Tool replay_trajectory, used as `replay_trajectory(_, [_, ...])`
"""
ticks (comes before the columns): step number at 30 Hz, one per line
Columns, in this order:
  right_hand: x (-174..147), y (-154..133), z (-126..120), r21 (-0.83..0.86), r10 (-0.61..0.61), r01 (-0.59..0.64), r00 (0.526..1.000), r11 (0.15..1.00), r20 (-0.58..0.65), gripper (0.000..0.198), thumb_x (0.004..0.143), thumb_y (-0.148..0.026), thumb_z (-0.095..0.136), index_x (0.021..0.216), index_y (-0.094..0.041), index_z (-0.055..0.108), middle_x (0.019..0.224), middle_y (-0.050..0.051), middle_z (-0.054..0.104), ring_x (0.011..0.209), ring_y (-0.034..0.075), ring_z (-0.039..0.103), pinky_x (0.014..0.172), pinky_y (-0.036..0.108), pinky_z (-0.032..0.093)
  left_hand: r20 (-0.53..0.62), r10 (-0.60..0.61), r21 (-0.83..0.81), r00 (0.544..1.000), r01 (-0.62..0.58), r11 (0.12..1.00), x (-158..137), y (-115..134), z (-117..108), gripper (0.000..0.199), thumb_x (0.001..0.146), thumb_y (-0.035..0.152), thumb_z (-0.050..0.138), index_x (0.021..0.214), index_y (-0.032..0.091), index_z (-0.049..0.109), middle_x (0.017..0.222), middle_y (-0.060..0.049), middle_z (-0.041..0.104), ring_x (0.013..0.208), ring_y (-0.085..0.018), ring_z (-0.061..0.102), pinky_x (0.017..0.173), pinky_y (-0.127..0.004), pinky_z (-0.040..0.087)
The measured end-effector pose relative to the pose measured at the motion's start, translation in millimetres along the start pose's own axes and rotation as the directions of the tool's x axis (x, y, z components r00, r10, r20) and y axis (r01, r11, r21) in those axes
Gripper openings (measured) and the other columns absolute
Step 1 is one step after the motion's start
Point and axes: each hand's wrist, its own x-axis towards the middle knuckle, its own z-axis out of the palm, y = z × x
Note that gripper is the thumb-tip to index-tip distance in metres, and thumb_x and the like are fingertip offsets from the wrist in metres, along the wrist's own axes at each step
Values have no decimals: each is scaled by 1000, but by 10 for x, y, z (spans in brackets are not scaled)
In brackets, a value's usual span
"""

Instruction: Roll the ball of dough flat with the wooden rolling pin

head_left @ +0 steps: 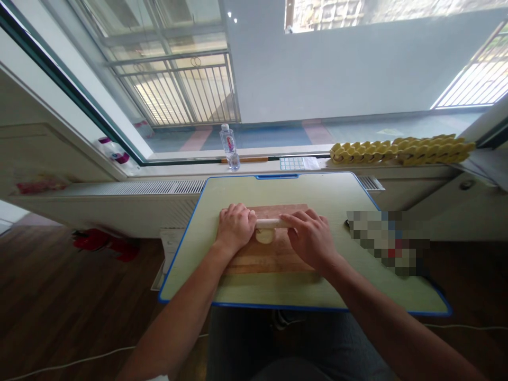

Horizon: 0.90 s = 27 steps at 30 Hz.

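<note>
Forearms [186, 312] end in hands [236, 225] holding a rolling pin [269, 224] — capped bottle [229, 148] beyond.

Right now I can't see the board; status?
Left hand, right hand: both on rolling pin. Flattened dough at pin's near side, on wooden board. Pixelated item right, off the board.

One camera here, worn on the person's head, up above the near edge of the counter [325, 191]. Faces forward and down across it. Close, wide view; nearly the whole countertop fits mid-frame. Left hand [237, 227] and right hand [311, 238] fall near the centre, over the counter, forearms [180, 309] entering from below. Past the counter's far edge, view runs on to the window [337, 69]. Below its near edge: trouser legs [234, 344]. Floor [79, 312] on both sides.
</note>
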Motion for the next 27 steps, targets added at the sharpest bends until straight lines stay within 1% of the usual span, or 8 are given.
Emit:
replay_trajectory(3, [-2, 29, -54, 25, -3, 4, 1000, 1000, -15, 39, 95, -17, 59, 126, -33, 75, 114, 4, 78, 107, 27, 59, 83, 40, 39, -31, -6, -4, 999, 6, 1000, -18, 62, -100, 39, 105, 35, 41, 85, 22, 72, 103, -11, 73, 104, -29, 61, 88, -44, 44])
replay_trajectory(6, [-26, 55, -47, 58, 14, -16, 1000, 998, 24, 38, 95, -18, 59, 125, -34, 76, 113, 2, 78, 106, 26, 61, 82, 39, 40, -36, 3, 10, 999, -2, 1000, -63, 93, -148, 38, 105, 35, 42, 84, 22, 71, 101, -11, 73, 104, -30, 61, 88, -46, 43])
replay_trajectory(9, [-67, 47, 11, 57, 9, -12, 999, 998, 51, 38, 95, -18, 59, 125, -34, 76, 113, 1, 78, 105, 26, 61, 82, 39, 39, -23, 5, 21, 1000, -5, 1000, -117, 66, -114, 36, 105, 34, 42, 86, 22, 70, 101, -11, 73, 104, -30, 61, 89, -47, 43])
replay_trajectory(14, [-130, -22, 90, 11, -16, 16, 1000, 1000, -21, 37, 96, -18, 59, 126, -32, 74, 115, 2, 78, 107, 26, 60, 88, 41, 37, -10, -2, 8, 1000, 2, 1000, -169, -18, -25, 34, 105, 34, 42, 87, 23, 69, 103, -11, 72, 106, -30, 61, 91, -46, 43])
replay_trajectory(20, [-175, -54, 124, 19, -21, 22, 999, 1000, -47, 38, 96, -16, 59, 127, -33, 74, 117, 2, 78, 106, 26, 60, 95, 42, 37, -4, 9, 7, 1000, -9, 1000, -197, -51, -2, 34, 105, 34, 41, 88, 24, 69, 103, -10, 72, 107, -29, 60, 92, -45, 43])
replay_trajectory(22, [-170, -37, 119, 46, -18, 19, 999, 999, -30, 39, 96, -16, 59, 128, -33, 73, 117, 2, 78, 106, 26, 60, 95, 42, 38, -10, 15, 3, 1000, -15, 1000, -197, -39, -26, 35, 105, 34, 41, 89, 23, 70, 103, -11, 72, 106, -30, 60, 93, -46, 43])
replay_trajectory(25, [-164, -2, 89, 110, 11, -13, 1000, 994, 22, 37, 95, -16, 59, 124, -32, 75, 114, 2, 78, 105, 25, 61, 91, 40, 40, -32, 18, 18, 999, -17, 1000, -192, 13, -109, 35, 104, 33, 42, 87, 22, 71, 103, -12, 72, 106, -31, 60, 93, -48, 42])
replay_trajectory(27, [-177, 16, 67, 132, 35, -38, 999, 991, 20, 36, 95, -17, 59, 123, -32, 76, 113, 2, 78, 105, 26, 62, 88, 40, 41, -52, 24, 38, 998, -22, 999, -197, 59, -174, 36, 104, 33, 42, 86, 21, 71, 103, -13, 72, 106, -32, 60, 94, -50, 42])
